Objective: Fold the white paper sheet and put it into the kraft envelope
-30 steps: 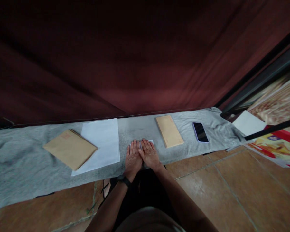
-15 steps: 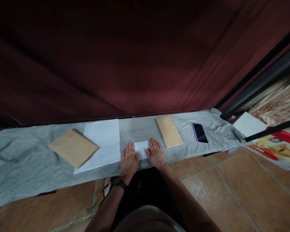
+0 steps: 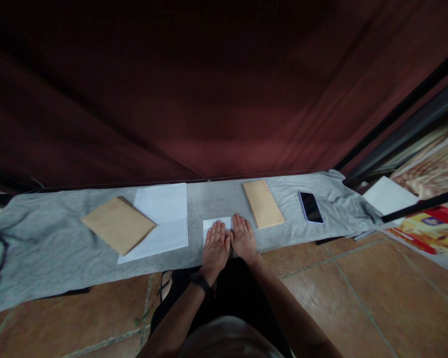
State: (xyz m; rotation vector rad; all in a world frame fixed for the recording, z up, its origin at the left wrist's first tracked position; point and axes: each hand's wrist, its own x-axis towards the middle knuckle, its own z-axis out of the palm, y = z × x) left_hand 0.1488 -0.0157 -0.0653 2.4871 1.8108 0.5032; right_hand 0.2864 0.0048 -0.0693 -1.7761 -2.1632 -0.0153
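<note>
We see left hand (image 3: 215,248) moved toward right hand (image 3: 244,242); both lie flat (gripping nothing), probably smoothing small white paper (image 3: 208,224).

There is one left hand (image 3: 215,244) and one right hand (image 3: 243,239). One gray cloth (image 3: 216,199) bears two brown envelope stacks (image 3: 118,224) (image 3: 263,205), two lots of white paper (image 3: 212,223) (image 3: 166,214) and one phone (image 3: 311,207).

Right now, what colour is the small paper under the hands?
The small paper is white; it shows best in the head view.
</note>
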